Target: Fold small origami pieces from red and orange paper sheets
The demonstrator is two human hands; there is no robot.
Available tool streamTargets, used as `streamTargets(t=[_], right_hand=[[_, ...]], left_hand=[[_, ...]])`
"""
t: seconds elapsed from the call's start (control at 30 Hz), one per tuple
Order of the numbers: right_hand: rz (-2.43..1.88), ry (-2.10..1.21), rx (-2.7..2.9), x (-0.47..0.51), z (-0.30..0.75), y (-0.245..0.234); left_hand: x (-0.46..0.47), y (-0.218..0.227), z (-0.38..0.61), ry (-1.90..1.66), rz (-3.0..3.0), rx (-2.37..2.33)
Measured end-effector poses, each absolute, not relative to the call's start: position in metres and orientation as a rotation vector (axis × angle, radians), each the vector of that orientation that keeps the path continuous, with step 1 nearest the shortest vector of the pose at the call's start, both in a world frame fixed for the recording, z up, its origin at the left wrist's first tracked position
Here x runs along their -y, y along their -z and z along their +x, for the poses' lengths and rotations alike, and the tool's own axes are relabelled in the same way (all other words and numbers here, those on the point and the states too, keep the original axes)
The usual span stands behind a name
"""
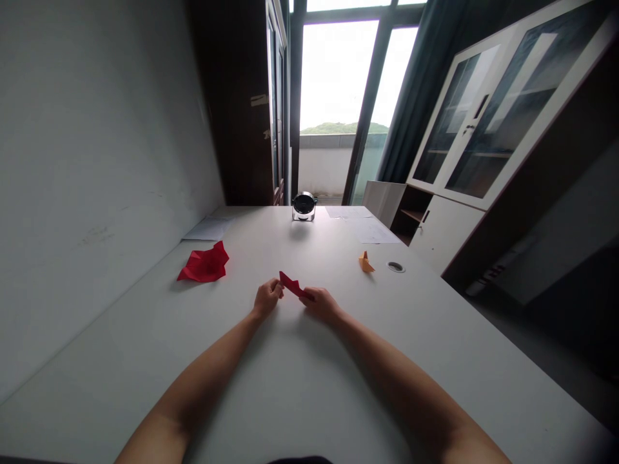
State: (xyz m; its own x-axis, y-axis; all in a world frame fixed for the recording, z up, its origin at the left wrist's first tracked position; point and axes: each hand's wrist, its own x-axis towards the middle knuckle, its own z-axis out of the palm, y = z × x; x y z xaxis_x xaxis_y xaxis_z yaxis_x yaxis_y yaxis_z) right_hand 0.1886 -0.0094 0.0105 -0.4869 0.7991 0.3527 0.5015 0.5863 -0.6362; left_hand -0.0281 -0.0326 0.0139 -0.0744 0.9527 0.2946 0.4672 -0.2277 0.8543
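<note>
Between my two hands, just above the white table (pixel 300 374), is a small folded red paper (pixel 291 283) with pointed corners. My left hand (pixel 268 295) is closed at its left end, fingertips pinching the edge. Fingers of my right hand (pixel 322 303) are wrapped round its right end and hide part of it. Farther to the left lies a larger creased sheet of red paper (pixel 206 264), partly opened out. A small folded orange paper figure (pixel 366 262) stands on the table to the right of my right hand.
A round black device on a stand (pixel 304 205) is at the table's far end. White papers (pixel 370 229) lie at the back right, another paper (pixel 207 229) by the left wall. A cable hole (pixel 396 266) sits near the right edge. A glass-door cabinet (pixel 474 116) stands beyond.
</note>
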Motion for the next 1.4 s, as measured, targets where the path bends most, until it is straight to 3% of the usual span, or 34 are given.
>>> streamTargets(t=[1.4], right_hand=[[-1.018, -0.596, 2.179, 0.0076, 0.1882, -0.0071]], left_hand=[[0.0324, -0.0131, -0.0281, -1.267, 1.704, -1.514]])
